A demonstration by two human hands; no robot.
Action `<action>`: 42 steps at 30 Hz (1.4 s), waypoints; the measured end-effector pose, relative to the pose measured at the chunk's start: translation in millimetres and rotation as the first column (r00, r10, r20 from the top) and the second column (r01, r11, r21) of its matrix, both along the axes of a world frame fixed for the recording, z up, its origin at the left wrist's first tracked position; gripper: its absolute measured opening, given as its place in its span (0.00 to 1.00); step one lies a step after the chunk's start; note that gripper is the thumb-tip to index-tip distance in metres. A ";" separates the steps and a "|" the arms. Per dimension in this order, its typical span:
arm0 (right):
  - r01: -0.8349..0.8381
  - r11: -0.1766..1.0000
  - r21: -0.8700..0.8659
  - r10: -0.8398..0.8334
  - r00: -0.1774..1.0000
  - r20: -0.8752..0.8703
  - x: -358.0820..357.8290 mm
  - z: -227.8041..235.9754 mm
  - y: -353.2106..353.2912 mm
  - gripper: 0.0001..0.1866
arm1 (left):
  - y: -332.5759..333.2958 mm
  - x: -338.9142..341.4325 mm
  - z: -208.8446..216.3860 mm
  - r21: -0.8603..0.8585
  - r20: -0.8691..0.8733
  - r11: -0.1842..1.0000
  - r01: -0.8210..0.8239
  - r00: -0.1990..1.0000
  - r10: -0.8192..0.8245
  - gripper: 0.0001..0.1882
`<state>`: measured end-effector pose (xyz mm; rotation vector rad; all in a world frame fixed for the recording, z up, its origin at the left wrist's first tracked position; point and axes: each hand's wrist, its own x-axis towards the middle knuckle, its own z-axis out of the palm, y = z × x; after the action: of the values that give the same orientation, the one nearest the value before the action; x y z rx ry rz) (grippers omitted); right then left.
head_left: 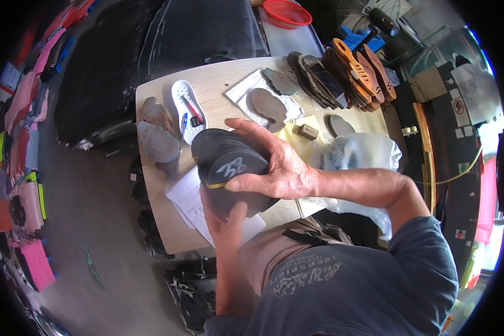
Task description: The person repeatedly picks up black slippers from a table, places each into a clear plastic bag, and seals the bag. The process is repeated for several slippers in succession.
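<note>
A thick stack of black sole-shaped sheets [229, 154] is held up over the near part of the table, between my two hands. Pale handwritten marks and a thin yellow strip show on its near face. My right hand [283, 168] grips it from the right, thumb pressed on the marked face and fingers over the far edge. From below, my left hand [224, 215] wraps the lower end of the stack; most of its fingers are hidden behind the sheets. Handwritten papers [187, 196] lie on the table beneath.
On the wooden table [207, 78] are a white sole-shaped tray [189, 103] with pens, grey sole-shaped templates [269, 106], a small brown block [308, 131] and a clear plastic bag [361, 151]. Brown sole pieces [355, 73] stand stacked at the far right. Colored material piles [25, 196] line the left.
</note>
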<state>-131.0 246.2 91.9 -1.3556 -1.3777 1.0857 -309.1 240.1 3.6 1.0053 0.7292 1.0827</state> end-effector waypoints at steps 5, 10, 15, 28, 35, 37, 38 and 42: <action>-0.037 0.999 0.039 0.020 0.931 0.365 6.6 38.9 -2.6 0.52 | -14.3 27.2 -10.9 -0.287 0.347 0.954 0.086 0.938 0.019 0.32; -0.233 0.950 0.208 0.055 0.782 0.621 78.5 78.3 -20.8 0.49 | -21.8 52.0 -17.8 -0.198 0.821 0.931 0.305 0.571 -0.012 0.32; 0.338 0.822 0.459 -0.526 0.758 0.385 230.8 100.1 -112.5 0.20 | -24.2 64.8 -37.5 -0.259 0.558 0.965 0.033 0.821 0.122 0.36; 0.633 0.764 0.127 -0.400 0.309 0.863 443.0 -127.2 -399.2 0.19 | -57.3 96.3 -41.3 -0.186 0.591 0.897 0.400 0.775 -0.223 0.32; 0.661 0.735 -0.153 -0.176 0.404 0.898 542.0 -152.2 -430.1 0.22 | -88.2 105.0 -23.1 -0.505 0.694 0.658 0.558 0.716 -0.075 0.21; 0.596 0.696 -0.400 0.264 0.305 0.915 553.1 -150.2 -458.4 0.23 | -106.0 104.9 -23.2 -0.447 0.669 0.744 0.496 0.738 -0.090 0.20; 0.621 0.570 -0.538 0.396 0.365 0.842 560.7 -149.5 -468.7 0.24 | -118.5 104.7 -23.6 -0.425 0.665 0.780 0.460 0.743 -0.076 0.20; 0.571 0.515 -0.639 0.306 0.574 0.759 573.9 -145.7 -526.1 0.27 | -155.3 121.4 -22.6 -0.337 0.723 0.859 0.386 0.690 -0.027 0.21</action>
<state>442.9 -279.9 -53.7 -3.0242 -1.2300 1.0686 -187.7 84.9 -19.0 0.1908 0.1995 0.9135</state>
